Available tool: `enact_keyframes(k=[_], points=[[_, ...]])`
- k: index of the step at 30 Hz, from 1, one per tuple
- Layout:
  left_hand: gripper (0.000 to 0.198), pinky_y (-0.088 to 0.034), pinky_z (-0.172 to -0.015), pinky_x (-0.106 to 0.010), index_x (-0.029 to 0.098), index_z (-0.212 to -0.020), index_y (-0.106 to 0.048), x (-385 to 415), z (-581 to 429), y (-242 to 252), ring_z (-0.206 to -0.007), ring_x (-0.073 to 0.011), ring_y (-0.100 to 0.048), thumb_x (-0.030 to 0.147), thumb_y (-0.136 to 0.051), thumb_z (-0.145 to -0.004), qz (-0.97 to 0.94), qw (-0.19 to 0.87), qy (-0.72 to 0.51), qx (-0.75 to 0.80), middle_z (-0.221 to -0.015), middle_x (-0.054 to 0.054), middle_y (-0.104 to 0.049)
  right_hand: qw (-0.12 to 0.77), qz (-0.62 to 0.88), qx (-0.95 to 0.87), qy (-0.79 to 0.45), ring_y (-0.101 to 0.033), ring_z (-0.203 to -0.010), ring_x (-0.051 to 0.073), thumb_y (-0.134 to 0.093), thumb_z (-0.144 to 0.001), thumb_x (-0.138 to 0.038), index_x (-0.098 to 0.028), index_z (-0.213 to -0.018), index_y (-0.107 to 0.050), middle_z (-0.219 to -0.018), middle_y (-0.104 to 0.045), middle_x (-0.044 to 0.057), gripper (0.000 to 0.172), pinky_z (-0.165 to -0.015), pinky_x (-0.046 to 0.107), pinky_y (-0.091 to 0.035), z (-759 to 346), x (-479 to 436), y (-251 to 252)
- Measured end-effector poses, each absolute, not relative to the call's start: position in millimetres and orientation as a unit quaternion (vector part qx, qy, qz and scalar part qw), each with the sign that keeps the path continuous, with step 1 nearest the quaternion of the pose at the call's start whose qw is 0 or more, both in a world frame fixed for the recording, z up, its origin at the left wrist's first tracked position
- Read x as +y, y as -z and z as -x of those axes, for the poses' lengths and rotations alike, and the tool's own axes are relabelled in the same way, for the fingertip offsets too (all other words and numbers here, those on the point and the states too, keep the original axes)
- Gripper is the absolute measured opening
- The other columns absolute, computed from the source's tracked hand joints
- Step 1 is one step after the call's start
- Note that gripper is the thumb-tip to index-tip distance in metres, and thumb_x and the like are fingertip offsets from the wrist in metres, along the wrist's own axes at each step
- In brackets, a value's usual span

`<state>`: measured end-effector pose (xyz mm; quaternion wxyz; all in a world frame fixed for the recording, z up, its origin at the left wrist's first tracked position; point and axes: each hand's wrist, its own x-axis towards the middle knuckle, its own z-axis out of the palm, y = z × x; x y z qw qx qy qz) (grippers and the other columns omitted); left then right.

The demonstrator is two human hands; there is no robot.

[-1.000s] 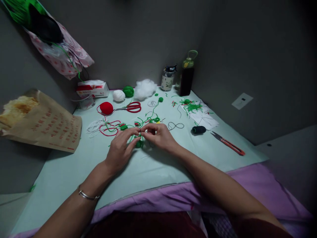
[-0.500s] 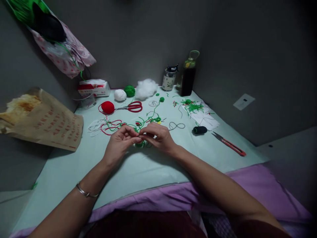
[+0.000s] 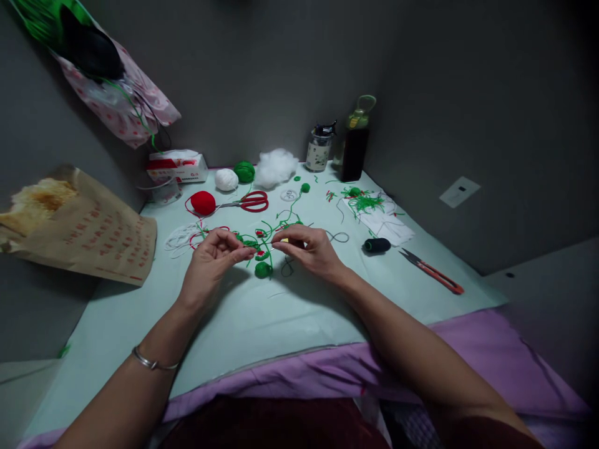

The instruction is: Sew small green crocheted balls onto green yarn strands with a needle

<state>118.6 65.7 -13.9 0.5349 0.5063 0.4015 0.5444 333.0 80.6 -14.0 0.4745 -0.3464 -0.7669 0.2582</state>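
My left hand is closed in a pinch, thumb against forefinger, at the middle of the table. Facing it a short way to the right, my right hand is pinched too. A thin dark thread spans the gap between the two sets of fingertips; whether a needle is on it is too small to tell. Below the gap lies a green crocheted ball, and small green-and-red crocheted pieces sit just behind it. A loop of dark thread hangs or lies beneath my right fingers.
Red-handled scissors, a red yarn ball, white yarn, green yarn and stuffing lie behind. To the right are a dark thread spool and thread snips. A paper bag stands left; a bottle stands behind.
My hands were together at the fingertips and have drawn apart, the left moving left and the right moving slightly right. The green ball and crocheted pieces between them now show more.
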Motion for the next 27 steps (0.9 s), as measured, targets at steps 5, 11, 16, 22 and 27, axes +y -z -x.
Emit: enact_keyframes(k=[5,11,16,22,27], points=[[0.037,-0.054,-0.086,-0.025,0.021,-0.106,-0.063,66.0,-116.2,12.5,-0.085,-0.0138,-0.071,0.019,-0.082,-0.075,-0.474,0.573,-0.547,0.385,-0.075,0.005,-0.065,0.477,0.358,-0.76,-0.257,-0.067,-0.076,0.013,-0.07,-0.088,-0.021,-0.017,-0.088,-0.076,-0.093,-0.077,0.007,0.008,-0.066,0.024,-0.048,-334.1,81.2,12.4],[0.036,-0.052,-0.088,-0.021,0.019,-0.107,-0.067,66.3,-114.4,10.3,-0.093,-0.0148,-0.071,0.016,-0.082,-0.075,-0.458,0.577,-0.557,0.383,-0.068,0.004,-0.064,0.466,0.384,-0.746,-0.28,-0.059,-0.065,0.011,-0.068,-0.089,-0.029,-0.018,-0.09,-0.077,-0.093,-0.076,0.006,0.015,-0.06,0.024,-0.042,-334.4,81.3,13.1],[0.031,-0.055,-0.079,-0.018,0.019,-0.095,-0.068,65.6,-111.7,5.6,-0.088,-0.0143,-0.071,0.012,-0.084,-0.069,-0.4,0.603,-0.58,0.374,-0.075,0.002,-0.066,0.453,0.409,-0.727,-0.316,-0.046,-0.057,0.008,-0.067,-0.088,-0.03,-0.015,-0.085,-0.075,-0.083,-0.072,0.004,0.018,-0.054,0.024,-0.033,-332.4,79.5,12.2],[0.02,-0.052,-0.067,-0.015,0.017,-0.092,-0.069,66.5,-110.2,2.4,-0.075,-0.009,-0.064,0.018,-0.08,-0.075,-0.382,0.638,-0.558,0.368,-0.082,0.001,-0.064,0.44,0.423,-0.723,-0.326,-0.038,-0.055,0.007,-0.065,-0.088,-0.03,-0.014,-0.084,-0.072,-0.083,-0.068,0.003,0.018,-0.054,0.024,-0.029,-333.2,79.1,9.2],[0.024,-0.046,-0.063,-0.019,0.022,-0.101,-0.074,65.8,-117.7,12.2,-0.069,-0.01,-0.055,0.025,-0.079,-0.078,-0.563,0.492,-0.494,0.444,-0.078,0.002,-0.062,0.43,0.417,-0.733,-0.323,-0.039,-0.055,0.007,-0.065,-0.089,-0.029,-0.014,-0.084,-0.072,-0.073,-0.064,0.0,0.018,-0.054,0.023,-0.029,-332.2,78.3,10.0]])
